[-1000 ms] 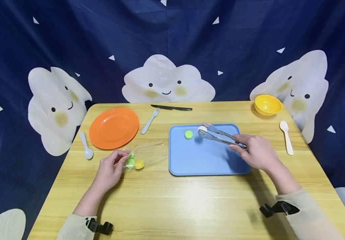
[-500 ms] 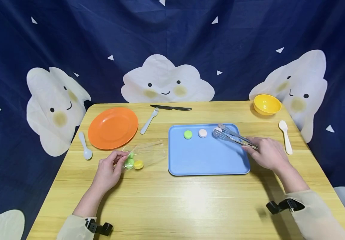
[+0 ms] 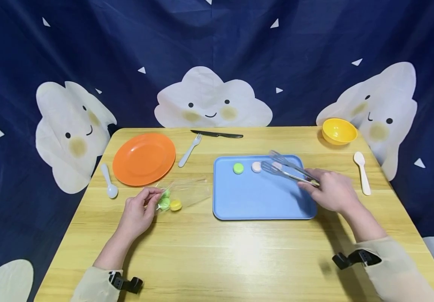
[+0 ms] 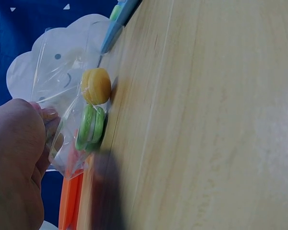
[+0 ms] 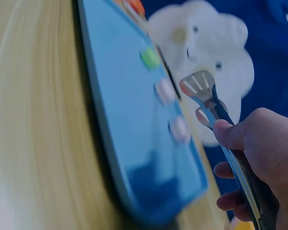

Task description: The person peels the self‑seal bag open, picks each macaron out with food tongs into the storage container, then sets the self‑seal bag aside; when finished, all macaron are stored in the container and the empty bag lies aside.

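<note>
The left hand (image 3: 137, 213) pinches a bag (image 3: 193, 193) with a yellow macaron (image 3: 176, 205) and green ones (image 3: 164, 204) inside, just beside the tray (image 3: 254, 199); the right hand (image 3: 333, 191) grips tongs (image 3: 290, 175), parted above the tray, where a green macaron (image 3: 238, 168) and two pink ones (image 3: 256, 167) lie in a row

The tray (image 3: 262, 201) is blue, with one green macaron (image 3: 238, 168) and two pale pink macarons (image 3: 256, 167). The tongs (image 5: 245, 179) are silver. The bag (image 3: 192, 193) is clear around a yellow macaron (image 3: 175, 205). Orange plate (image 3: 144, 159), yellow bowl (image 3: 339, 131), black knife (image 3: 217, 134). The counter (image 3: 247, 256) is tan wood-grain; the curtain (image 3: 126, 33), navy with white clouds (image 3: 209, 94).
</note>
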Available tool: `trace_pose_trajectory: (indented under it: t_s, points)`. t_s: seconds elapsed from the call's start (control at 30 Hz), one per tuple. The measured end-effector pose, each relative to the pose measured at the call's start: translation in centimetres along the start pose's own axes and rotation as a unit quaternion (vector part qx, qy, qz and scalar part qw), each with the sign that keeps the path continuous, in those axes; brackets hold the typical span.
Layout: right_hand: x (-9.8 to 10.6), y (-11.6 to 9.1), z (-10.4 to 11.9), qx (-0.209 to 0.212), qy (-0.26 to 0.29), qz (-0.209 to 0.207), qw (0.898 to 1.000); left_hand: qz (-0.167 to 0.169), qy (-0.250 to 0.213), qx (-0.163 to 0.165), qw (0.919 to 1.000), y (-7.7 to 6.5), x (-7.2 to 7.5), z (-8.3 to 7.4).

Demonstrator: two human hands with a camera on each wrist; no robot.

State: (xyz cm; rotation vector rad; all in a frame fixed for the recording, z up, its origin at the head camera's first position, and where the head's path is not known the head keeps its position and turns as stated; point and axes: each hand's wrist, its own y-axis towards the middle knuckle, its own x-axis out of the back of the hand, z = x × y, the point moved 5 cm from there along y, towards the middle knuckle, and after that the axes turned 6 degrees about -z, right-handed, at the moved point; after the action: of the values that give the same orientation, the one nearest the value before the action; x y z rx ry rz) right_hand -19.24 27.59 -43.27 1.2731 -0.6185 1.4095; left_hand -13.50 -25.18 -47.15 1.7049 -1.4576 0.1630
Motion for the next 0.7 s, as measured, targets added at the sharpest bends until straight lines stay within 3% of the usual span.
trace_pose_trajectory:
  t_s: [0.27,0.7]
  points:
    - [-2.4,1.9,7.6,0.109,0.068,-0.004,0.992,0.000,0.009,-0.001,1.0000,0.1,0.0,0.0]
    - [-7.2,4.9,14.4,0.170,0.077,0.055,0.981,0.002,0.014,0.002,0.9999,0.0,0.2,-0.2]
